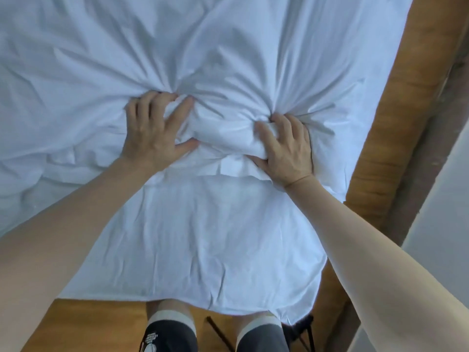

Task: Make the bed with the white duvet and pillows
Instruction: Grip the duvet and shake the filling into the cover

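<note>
Where the duvet [228, 59] bunches, both hands [157, 130] [286, 148] grip it near the bed edge [396, 123].

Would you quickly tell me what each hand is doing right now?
Left hand: grips bunched white duvet.
Right hand: grips the same bunched fabric.

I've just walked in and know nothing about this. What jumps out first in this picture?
Two bare hands in the middle: the left hand and the right hand each grip a bunch of the white duvet, and creases fan out from both grips. The duvet fills most of the view, with a wooden bed frame along its right side.
</note>
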The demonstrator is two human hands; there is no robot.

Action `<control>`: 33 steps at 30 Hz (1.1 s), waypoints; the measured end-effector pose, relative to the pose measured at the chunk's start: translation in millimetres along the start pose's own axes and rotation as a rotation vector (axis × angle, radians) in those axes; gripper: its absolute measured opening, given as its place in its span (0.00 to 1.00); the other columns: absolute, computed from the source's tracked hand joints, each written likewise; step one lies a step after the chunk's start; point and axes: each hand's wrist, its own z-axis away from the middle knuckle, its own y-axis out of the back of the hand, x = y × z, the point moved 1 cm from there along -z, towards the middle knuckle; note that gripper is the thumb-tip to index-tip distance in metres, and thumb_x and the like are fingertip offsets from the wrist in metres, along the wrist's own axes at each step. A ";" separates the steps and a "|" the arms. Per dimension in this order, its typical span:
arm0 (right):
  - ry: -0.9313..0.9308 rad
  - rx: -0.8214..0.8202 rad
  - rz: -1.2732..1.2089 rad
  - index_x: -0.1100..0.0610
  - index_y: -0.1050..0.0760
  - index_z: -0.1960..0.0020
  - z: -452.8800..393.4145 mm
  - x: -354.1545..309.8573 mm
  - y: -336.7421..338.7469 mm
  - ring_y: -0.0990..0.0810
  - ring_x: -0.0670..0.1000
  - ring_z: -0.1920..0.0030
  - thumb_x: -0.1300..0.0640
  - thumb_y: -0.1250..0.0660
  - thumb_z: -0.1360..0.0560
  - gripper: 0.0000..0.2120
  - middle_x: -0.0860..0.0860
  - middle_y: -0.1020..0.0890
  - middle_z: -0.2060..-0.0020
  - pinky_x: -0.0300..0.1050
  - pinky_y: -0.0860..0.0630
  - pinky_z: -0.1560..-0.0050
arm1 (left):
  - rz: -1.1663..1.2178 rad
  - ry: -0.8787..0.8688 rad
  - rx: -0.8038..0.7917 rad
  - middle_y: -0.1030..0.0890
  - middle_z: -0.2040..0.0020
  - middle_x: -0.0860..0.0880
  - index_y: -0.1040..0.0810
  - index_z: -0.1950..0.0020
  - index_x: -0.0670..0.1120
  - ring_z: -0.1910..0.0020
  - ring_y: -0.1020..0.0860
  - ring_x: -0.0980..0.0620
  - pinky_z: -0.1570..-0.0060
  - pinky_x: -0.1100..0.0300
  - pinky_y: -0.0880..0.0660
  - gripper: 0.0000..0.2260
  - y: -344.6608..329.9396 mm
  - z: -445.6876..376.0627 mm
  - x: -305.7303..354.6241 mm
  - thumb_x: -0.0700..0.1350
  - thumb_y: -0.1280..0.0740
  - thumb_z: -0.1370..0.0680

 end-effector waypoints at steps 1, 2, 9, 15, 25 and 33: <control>-0.012 -0.006 -0.002 0.55 0.28 0.42 -2.3 -1.0 2.5 0.30 0.59 0.48 0.37 0.36 0.27 0.25 0.58 0.25 0.46 0.52 0.35 0.47 | -0.005 0.020 0.001 0.22 0.45 0.39 0.28 0.34 0.42 0.47 0.29 0.41 0.50 0.47 0.33 0.30 -0.2 -2.7 -1.0 0.64 0.36 0.25; -0.026 -0.012 0.005 0.56 0.26 0.44 -4.7 -1.3 5.0 0.29 0.58 0.52 0.38 0.35 0.27 0.23 0.57 0.23 0.49 0.50 0.35 0.50 | -0.008 0.034 0.002 0.22 0.48 0.39 0.28 0.35 0.41 0.50 0.28 0.41 0.52 0.47 0.33 0.29 -0.1 -4.9 -1.5 0.63 0.36 0.24; -0.177 -0.275 0.068 0.57 0.27 0.51 -41.6 -18.2 47.1 0.23 0.59 0.61 0.44 0.30 0.29 0.17 0.54 0.22 0.60 0.48 0.33 0.62 | 0.105 0.161 -0.253 0.24 0.65 0.38 0.25 0.56 0.38 0.66 0.23 0.38 0.69 0.50 0.30 0.25 40.1 -43.7 7.6 0.61 0.42 0.21; -0.180 -0.392 0.076 0.59 0.26 0.48 -13.0 -33.8 120.2 0.21 0.62 0.54 0.40 0.42 0.20 0.21 0.59 0.19 0.55 0.50 0.38 0.62 | 0.217 0.176 -0.332 0.22 0.67 0.35 0.26 0.59 0.36 0.69 0.21 0.34 0.72 0.49 0.27 0.20 127.2 -14.8 55.7 0.55 0.32 0.27; -0.177 -0.490 -0.148 0.59 0.26 0.54 179.1 -120.4 241.1 0.20 0.62 0.62 0.41 0.34 0.25 0.20 0.59 0.20 0.64 0.50 0.34 0.66 | 0.148 0.052 -0.388 0.27 0.75 0.44 0.28 0.66 0.41 0.80 0.26 0.43 0.82 0.57 0.31 0.21 278.6 134.1 145.5 0.53 0.20 0.37; -0.238 -0.527 -0.014 0.58 0.27 0.57 324.9 -126.1 294.3 0.21 0.58 0.64 0.40 0.34 0.25 0.19 0.54 0.22 0.66 0.46 0.37 0.67 | 0.239 0.027 -0.472 0.27 0.76 0.50 0.29 0.68 0.46 0.79 0.26 0.47 0.83 0.60 0.35 0.23 335.6 222.0 261.2 0.57 0.19 0.42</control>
